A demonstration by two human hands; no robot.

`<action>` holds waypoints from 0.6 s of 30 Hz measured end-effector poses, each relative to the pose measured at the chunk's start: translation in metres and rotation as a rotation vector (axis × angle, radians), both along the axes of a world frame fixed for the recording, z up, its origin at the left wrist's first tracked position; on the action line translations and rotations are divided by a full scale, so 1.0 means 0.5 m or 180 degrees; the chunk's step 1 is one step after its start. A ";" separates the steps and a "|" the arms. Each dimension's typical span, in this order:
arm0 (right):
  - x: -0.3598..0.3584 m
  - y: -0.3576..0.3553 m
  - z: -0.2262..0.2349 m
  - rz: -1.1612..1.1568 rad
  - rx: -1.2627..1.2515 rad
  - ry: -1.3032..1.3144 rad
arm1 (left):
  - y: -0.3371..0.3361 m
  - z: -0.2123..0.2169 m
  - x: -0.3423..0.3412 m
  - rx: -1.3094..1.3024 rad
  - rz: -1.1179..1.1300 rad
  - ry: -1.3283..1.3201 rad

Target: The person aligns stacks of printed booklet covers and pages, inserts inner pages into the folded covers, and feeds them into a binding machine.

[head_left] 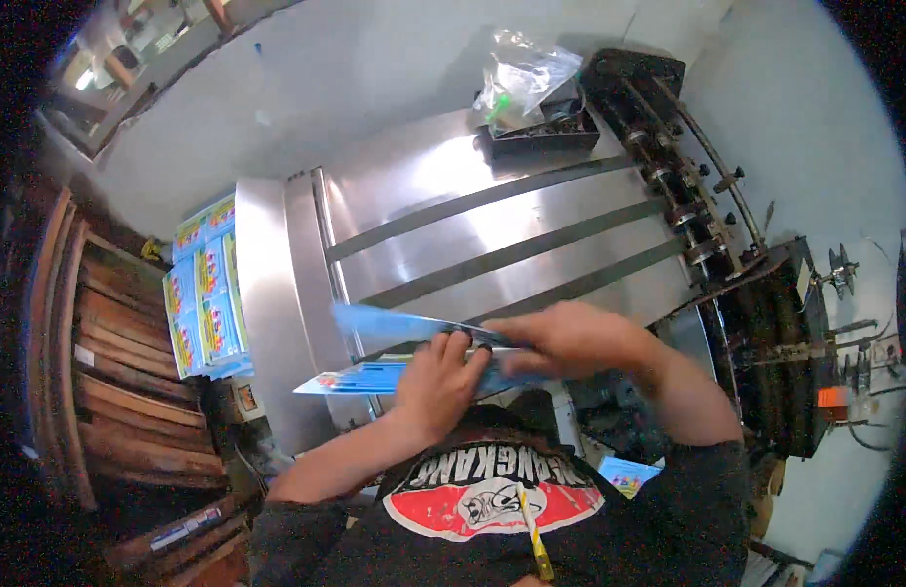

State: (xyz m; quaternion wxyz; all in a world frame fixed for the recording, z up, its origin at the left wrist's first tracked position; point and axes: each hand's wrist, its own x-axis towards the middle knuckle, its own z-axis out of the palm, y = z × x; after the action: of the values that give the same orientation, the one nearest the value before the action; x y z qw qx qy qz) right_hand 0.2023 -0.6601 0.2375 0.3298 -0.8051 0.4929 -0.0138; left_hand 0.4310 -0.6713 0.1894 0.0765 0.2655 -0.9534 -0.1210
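Observation:
In front of my chest, a thin blue sheet (pixel 384 318) is raised at a slant, smeared by motion. My right hand (pixel 575 342) pinches its right end between thumb and fingers. The curled fingers of my left hand (pixel 438 382) close on its near edge, close beside the right hand. Just below lies a small stack of blue printed sheets (pixel 360 378), reaching out to the left from under my left hand. What the left palm holds is partly hidden.
A metal machine table (pixel 521 220) with dark belts lies ahead. On it, a black tray (pixel 546 142) carries a clear plastic bag (pixel 521 83). Dark rollers (pixel 683 201) stand at the right. Printed sheets (pixel 203 293) are piled left, beside a wooden rack (pixel 145 362).

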 end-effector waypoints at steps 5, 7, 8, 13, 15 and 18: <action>-0.002 0.052 -0.074 0.0157 -0.0618 0.0469 | 0.003 -0.033 -0.009 -0.0836 0.0617 0.0638; -0.014 0.039 -0.048 0.0183 -0.0498 0.0530 | -0.026 0.011 -0.016 -0.0481 0.0732 -0.0008; -0.021 0.027 -0.025 0.0181 -0.0408 0.0575 | -0.034 0.025 -0.001 -0.0054 0.0713 -0.0460; -0.071 0.026 -0.032 0.0221 -0.0475 0.0635 | -0.040 0.052 0.052 0.0513 0.0802 -0.0676; -0.084 0.019 -0.044 0.0120 -0.0383 0.0449 | -0.041 0.041 0.052 0.0861 0.0767 -0.0901; -0.138 0.013 0.007 -0.0469 0.0313 0.0123 | -0.039 0.064 0.060 0.0936 0.0641 -0.0271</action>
State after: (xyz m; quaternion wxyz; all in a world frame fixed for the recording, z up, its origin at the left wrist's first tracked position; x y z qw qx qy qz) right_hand 0.1334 -0.6536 0.2408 0.3574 -0.7496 0.5571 0.0017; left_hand 0.4609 -0.6908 0.2215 0.0081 0.3728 -0.8964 -0.2395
